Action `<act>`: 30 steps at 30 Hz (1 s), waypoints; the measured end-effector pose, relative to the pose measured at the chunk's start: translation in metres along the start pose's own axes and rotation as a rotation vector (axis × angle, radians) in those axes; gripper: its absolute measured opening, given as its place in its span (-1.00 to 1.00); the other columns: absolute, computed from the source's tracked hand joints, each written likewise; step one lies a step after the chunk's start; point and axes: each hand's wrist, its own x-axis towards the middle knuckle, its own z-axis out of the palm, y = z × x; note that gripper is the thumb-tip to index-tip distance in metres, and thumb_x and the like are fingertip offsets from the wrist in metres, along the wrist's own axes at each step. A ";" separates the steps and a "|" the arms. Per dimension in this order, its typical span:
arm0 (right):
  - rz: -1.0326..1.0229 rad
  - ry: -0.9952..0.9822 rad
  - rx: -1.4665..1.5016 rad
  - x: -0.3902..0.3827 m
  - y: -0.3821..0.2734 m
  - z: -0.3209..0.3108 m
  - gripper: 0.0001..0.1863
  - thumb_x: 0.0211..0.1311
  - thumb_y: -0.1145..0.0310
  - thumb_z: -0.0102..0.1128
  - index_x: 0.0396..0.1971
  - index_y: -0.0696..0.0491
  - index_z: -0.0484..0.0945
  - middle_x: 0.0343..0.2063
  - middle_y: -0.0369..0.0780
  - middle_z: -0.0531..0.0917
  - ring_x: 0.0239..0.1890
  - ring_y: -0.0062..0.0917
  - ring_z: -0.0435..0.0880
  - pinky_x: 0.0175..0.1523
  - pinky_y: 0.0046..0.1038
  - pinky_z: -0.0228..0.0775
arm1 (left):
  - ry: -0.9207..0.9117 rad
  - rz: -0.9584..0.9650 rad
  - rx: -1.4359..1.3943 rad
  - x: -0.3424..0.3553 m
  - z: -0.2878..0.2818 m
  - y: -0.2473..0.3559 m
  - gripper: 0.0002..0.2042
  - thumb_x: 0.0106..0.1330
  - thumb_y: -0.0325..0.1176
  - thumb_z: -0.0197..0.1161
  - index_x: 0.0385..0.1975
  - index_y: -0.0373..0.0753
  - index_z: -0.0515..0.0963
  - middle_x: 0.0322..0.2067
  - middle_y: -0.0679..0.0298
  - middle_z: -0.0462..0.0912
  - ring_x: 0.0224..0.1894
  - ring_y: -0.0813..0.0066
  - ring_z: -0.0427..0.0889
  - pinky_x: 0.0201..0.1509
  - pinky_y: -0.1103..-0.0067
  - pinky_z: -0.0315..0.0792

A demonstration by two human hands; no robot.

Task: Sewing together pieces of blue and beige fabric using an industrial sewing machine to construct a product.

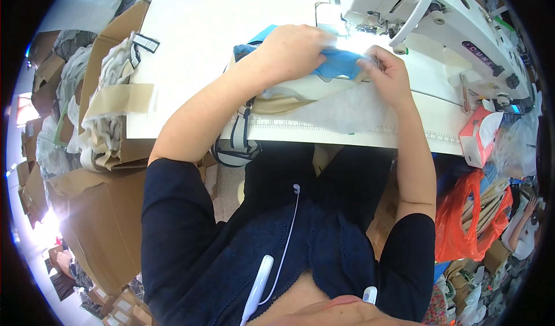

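A strip of blue fabric is stretched between my hands, just in front of the sewing machine's lit needle area. My left hand bends over its left part; the fingertips are blurred, but thumb and fingers look closed on the cloth. At the other end, my right hand pinches the fabric between thumb and fingers. More of the piece, with beige fabric and thin whitish material, lies below my hands. A dark-and-white striped strap hangs from it over the table's front edge. The white sewing machine stands beyond my right hand.
The white table has a ruler scale along its front edge. Cardboard boxes with fabric pieces stand at the left. A red-and-white box sits at the table's right end, above a red plastic bag.
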 end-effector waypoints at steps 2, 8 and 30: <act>-0.033 0.003 0.061 0.001 0.004 0.001 -0.88 0.18 0.37 0.29 -0.36 0.09 0.61 -0.62 -0.44 0.48 -0.54 -0.79 0.28 -0.41 -0.65 0.10 | 0.039 0.001 -0.021 -0.001 0.003 0.002 -0.79 0.15 -0.36 0.26 -0.21 -0.19 0.60 -0.36 0.13 0.67 -0.24 0.14 0.66 -0.12 0.37 0.53; -0.091 0.016 0.102 0.000 0.010 -0.001 -0.89 0.23 0.38 0.25 -0.33 0.09 0.61 -0.60 -0.44 0.48 -0.53 -0.79 0.28 -0.40 -0.66 0.11 | 0.051 0.002 -0.068 0.004 0.013 0.013 -0.78 0.13 -0.36 0.27 -0.21 -0.18 0.59 -0.39 0.12 0.68 -0.26 0.15 0.68 -0.15 0.37 0.55; -0.609 0.067 -0.936 0.015 0.008 -0.006 -0.84 -0.07 0.50 0.22 -0.44 -0.02 0.48 -0.39 -0.35 0.54 -0.27 -0.47 0.59 -0.33 -0.42 0.42 | 0.401 0.389 0.423 0.006 0.047 -0.006 -0.84 0.16 -0.34 0.19 -0.28 -0.08 0.43 -0.24 0.41 0.56 -0.15 0.50 0.57 -0.07 0.53 0.38</act>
